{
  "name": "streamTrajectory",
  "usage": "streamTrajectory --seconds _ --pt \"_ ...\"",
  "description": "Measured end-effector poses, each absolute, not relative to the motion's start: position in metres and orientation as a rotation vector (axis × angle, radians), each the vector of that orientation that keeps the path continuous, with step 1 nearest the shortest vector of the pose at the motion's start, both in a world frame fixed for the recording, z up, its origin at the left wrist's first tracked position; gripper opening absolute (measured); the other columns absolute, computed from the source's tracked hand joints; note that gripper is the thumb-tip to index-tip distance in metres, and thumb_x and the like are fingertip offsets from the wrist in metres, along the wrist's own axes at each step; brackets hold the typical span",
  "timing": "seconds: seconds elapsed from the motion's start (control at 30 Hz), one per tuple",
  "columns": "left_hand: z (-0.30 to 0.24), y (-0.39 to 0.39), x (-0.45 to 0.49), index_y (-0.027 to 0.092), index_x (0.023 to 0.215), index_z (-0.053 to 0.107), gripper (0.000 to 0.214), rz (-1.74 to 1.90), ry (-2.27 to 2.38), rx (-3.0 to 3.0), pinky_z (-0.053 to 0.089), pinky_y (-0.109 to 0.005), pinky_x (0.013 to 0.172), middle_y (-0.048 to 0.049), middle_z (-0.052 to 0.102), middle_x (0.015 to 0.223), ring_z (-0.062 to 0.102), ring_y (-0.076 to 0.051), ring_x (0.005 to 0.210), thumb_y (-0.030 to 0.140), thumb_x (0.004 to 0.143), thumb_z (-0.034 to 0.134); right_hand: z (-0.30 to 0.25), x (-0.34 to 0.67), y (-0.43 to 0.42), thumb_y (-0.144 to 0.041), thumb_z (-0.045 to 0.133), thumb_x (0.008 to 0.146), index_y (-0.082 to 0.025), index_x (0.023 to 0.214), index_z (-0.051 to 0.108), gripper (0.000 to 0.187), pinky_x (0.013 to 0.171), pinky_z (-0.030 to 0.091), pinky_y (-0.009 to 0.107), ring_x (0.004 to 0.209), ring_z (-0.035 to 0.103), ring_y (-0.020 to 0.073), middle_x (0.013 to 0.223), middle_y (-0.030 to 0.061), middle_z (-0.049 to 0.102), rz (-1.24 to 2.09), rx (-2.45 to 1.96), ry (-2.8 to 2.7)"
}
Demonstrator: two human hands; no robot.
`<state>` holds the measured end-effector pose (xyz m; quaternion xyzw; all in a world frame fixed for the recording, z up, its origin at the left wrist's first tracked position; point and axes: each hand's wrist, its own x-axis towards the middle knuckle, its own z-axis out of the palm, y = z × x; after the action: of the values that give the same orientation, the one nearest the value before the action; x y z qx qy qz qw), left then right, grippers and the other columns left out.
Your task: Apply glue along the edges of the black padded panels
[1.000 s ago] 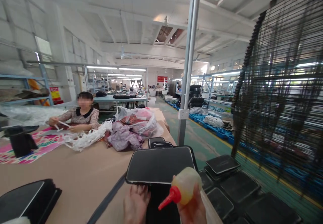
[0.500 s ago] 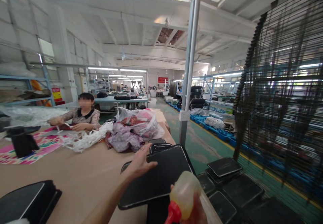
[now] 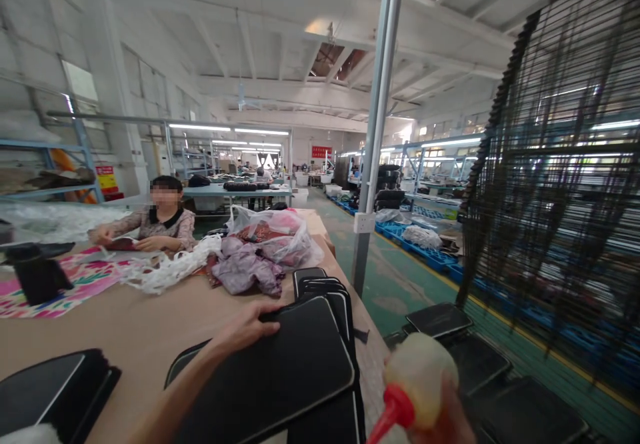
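Note:
My left hand (image 3: 249,327) reaches forward and grips the far left edge of a flat black panel (image 3: 280,371) with a pale trimmed rim, which lies tilted over a row of similar black panels (image 3: 323,287) on the brown table (image 3: 150,327). My right hand (image 3: 440,424), mostly below the picture's edge, holds a squeezable yellowish glue bottle (image 3: 417,381) whose red nozzle points down and left, to the right of the panel.
A stack of black panels (image 3: 47,391) sits at the table's near left. Cloth and plastic bags (image 3: 265,247) lie mid-table, with a seated person (image 3: 153,221) behind them. More black panels (image 3: 450,337) lie on the floor right, beside a metal pole (image 3: 375,137) and a black slatted screen (image 3: 560,184).
My left hand moved from the panel's near edge to its far edge and pulled the panel down and left. The glue bottle shifted to the right.

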<state>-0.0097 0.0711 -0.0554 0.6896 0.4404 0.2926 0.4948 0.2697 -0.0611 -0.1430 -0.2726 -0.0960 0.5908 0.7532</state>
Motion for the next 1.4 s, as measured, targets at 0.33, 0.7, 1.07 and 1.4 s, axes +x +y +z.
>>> streamTrajectory --seconds 0.33,0.7,1.07,1.4 --pt "-0.046 0.030 -0.033 0.021 0.101 0.073 0.034 0.396 0.904 1.593 0.048 -0.030 0.082 -0.0016 0.072 0.099 0.064 -0.028 0.095 0.021 0.069 0.060 -0.066 0.277 -0.022 -0.051 0.076 0.066 -0.020 0.122 0.056 0.068 0.094 0.041 0.049 0.105 0.056 0.0315 0.110 0.0108 0.063 0.818 -0.653 -0.584" --pt "-0.038 0.022 -0.043 0.020 0.103 0.071 0.037 0.278 0.850 1.694 0.046 -0.024 0.077 0.0019 0.071 0.099 0.062 -0.022 0.090 0.023 0.069 0.059 -0.074 0.278 -0.023 -0.039 0.078 0.070 -0.019 0.120 0.058 0.057 0.086 0.047 0.048 0.087 0.063 0.0295 0.097 0.0114 0.067 0.847 -0.617 -0.762" --pt "-0.043 0.028 -0.047 0.021 0.108 0.069 0.042 0.238 0.807 1.613 0.046 -0.023 0.077 0.0025 0.071 0.098 0.063 -0.019 0.087 0.021 0.067 0.061 -0.085 0.277 -0.029 -0.039 0.077 0.071 -0.024 0.125 0.055 0.060 0.088 0.047 0.054 0.090 0.064 0.0332 0.105 0.0118 0.066 0.904 -0.574 -0.769" --pt "-0.043 0.033 -0.048 0.022 0.105 0.071 0.040 0.241 0.802 1.550 0.047 -0.023 0.080 0.0027 0.072 0.100 0.065 -0.019 0.088 0.017 0.066 0.061 -0.086 0.274 -0.038 -0.042 0.076 0.070 -0.021 0.124 0.056 0.061 0.084 0.047 0.057 0.093 0.062 0.0376 0.105 0.0147 0.066 0.940 -0.596 -0.791"
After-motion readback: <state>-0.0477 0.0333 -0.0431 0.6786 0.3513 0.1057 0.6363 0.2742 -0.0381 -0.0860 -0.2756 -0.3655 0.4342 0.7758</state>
